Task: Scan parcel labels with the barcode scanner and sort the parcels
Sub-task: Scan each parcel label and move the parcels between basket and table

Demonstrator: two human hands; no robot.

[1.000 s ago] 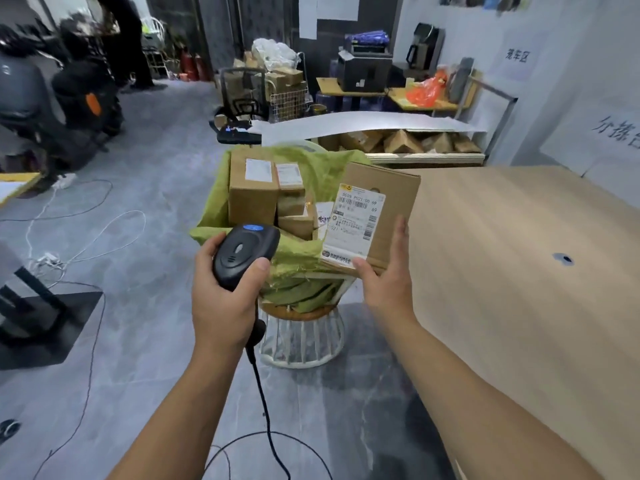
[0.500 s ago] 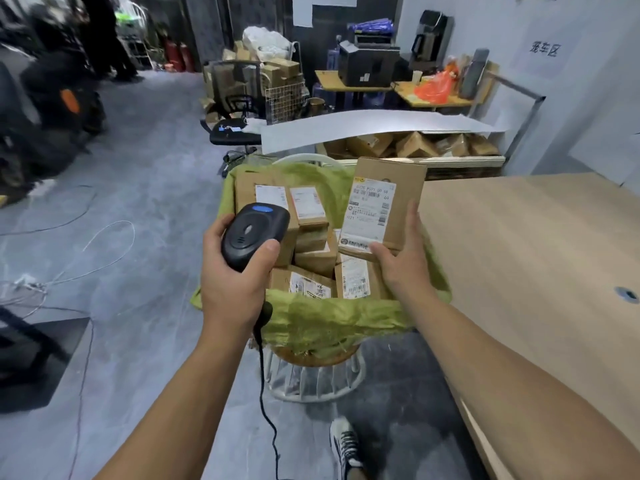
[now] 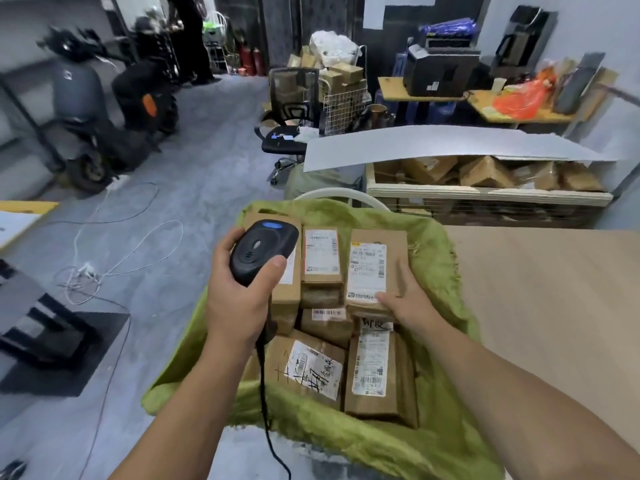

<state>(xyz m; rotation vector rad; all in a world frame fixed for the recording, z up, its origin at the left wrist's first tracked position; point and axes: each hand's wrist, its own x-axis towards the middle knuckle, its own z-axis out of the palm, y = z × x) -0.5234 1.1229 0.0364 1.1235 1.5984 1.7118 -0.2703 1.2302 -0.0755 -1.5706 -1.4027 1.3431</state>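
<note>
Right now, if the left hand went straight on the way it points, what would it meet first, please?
Probably the tall cardboard parcel just beyond the barcode scanner the left hand grips; depth is unclear, so it might clear it.

Left hand (image 3: 239, 303) grips scanner (image 3: 259, 251), thumb on top; right hand (image 3: 410, 301) holds parcel (image 3: 394, 244) corner; forearms extended.

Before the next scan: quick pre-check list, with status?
1. Scanner in left hand grip: ok.
2. Parcel held by right hand: ok, at its near edge.
3. Label facing up, barcodes uncovered: ok; thumb only touches its bottom edge.
4. Scanner aimed at that label: cannot tell, its window faces away.
5. Cable unsnagged: ok, runs loose over the green sack.
</note>
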